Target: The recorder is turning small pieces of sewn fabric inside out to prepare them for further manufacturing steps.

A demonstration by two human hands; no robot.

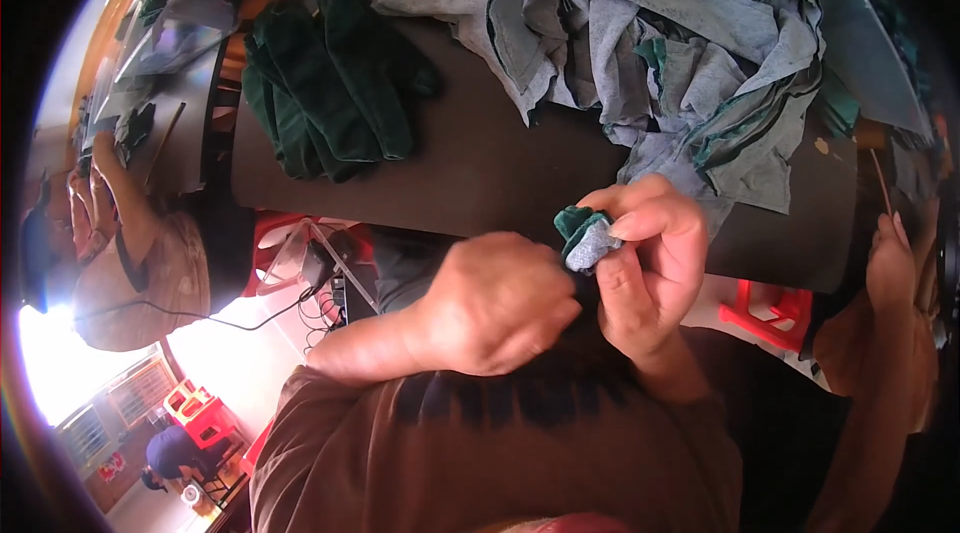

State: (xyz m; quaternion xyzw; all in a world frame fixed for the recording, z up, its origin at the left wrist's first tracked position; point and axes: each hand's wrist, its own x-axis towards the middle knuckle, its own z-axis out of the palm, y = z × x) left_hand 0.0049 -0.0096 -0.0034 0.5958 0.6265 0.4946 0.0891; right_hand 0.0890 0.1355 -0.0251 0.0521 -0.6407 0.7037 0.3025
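Note:
My right hand [652,258] pinches a small cloth piece [592,241] between thumb and fingertips, held in front of my chest near the table's edge. The piece is dark green and velvety on one side and pale grey on the other, bunched up at its end. Close beside it on the left, my left hand [505,305] is closed in a fist with its back toward me. Whatever its fingers hold is hidden, and the hand is slightly smeared by motion.
A brown table [480,158] carries a heap of grey cloth pieces [690,53] with green edges. Dark green velvety pieces [325,83] lie to its left. Co-workers sit at the left [150,263] and right [885,303]. A red stool [765,313] stands below the table.

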